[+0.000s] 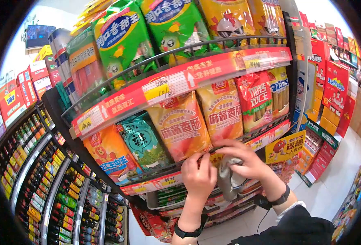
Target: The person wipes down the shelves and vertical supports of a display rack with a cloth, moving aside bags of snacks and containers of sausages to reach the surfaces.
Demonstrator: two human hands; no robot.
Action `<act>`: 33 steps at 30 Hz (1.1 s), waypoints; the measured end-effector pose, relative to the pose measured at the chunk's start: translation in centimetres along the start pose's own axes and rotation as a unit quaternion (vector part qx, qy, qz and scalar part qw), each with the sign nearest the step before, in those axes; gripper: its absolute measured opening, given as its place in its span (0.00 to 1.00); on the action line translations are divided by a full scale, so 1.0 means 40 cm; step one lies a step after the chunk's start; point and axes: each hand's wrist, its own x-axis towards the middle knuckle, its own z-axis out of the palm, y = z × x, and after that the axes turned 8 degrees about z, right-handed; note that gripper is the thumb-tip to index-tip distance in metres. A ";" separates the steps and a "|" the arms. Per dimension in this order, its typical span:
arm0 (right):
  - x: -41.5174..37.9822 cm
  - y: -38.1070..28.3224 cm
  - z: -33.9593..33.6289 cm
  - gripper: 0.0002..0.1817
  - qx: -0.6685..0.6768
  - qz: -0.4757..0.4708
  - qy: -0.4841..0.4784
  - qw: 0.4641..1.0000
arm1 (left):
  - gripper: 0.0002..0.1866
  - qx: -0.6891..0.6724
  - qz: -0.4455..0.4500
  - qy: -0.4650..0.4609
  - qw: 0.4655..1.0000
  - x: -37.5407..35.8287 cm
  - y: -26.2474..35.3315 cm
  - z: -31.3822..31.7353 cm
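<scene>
My right hand [245, 161] is closed around a crumpled grey cloth [229, 181], which hangs below the fingers in front of the lower shelf. Beside it, my left hand [198, 175] has its fingers curled together at the shelf's black wire rail [172, 166]. Whether those fingers pinch the rail or something small is hidden. Just behind the hands stand orange sausage bags [180, 126], with a teal bag [145, 141] to their left. A red price strip [164, 182] runs along the shelf edge by my left hand.
Green and yellow snack bags [125, 38] fill the upper shelf above a red label strip [196, 75]. Bottle shelves [66, 196] stand to the left. At right are a yellow sign [286, 147] and stacked red boxes [335, 90] along a white tiled floor [327, 196].
</scene>
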 end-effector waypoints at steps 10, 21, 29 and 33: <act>-0.056 0.066 -0.159 0.16 -0.160 0.119 0.378 0.904 | 0.12 0.058 -0.063 0.061 0.994 -0.046 -0.008 0.029; 0.007 0.048 -0.009 0.20 -0.179 0.001 0.284 0.942 | 0.16 0.112 -0.077 0.073 0.988 -0.048 -0.038 -0.007; -0.014 0.059 -0.008 0.29 -0.142 -0.025 0.200 0.969 | 0.14 0.121 -0.103 0.050 0.986 -0.050 -0.031 -0.010; -0.040 0.044 -0.026 0.26 -0.188 -0.018 0.190 0.963 | 0.13 0.136 -0.105 0.070 0.983 -0.049 -0.028 0.001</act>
